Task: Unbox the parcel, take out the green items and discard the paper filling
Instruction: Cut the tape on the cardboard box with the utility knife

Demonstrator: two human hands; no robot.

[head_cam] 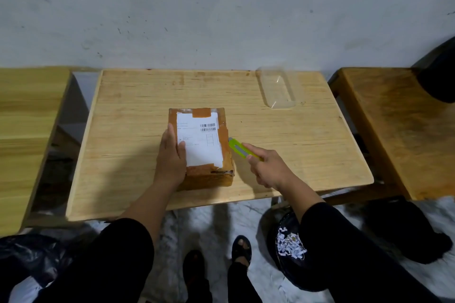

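1. Standing at the near edge of the desk, the person has both black sleeves reaching forward, sandalled feet on the pale floor below.
2. Down beneath the right forearm, a black bin bag sits open on the floor with shredded white paper inside.
3. Left hand lies flat on the parcel, fingers straight along its left edge, thumb on the white shipping label. It presses down and grips nothing.
4. The parcel, brown cardboard wrapped in brown tape, lies on the middle of the desk under that hand, flaps closed.
5. Right hand is curled round a yellow-green box cutter, forefinger stretched along its top.
6. The cutter's tip is right at the parcel's right side; whether a blade touches the tape, I cannot tell.
7. Beyond the right hand, well apart, a clear plastic tray lies near the desk's far right corner.
8. A second wooden table stands off to the right, a stained white wall behind everything.
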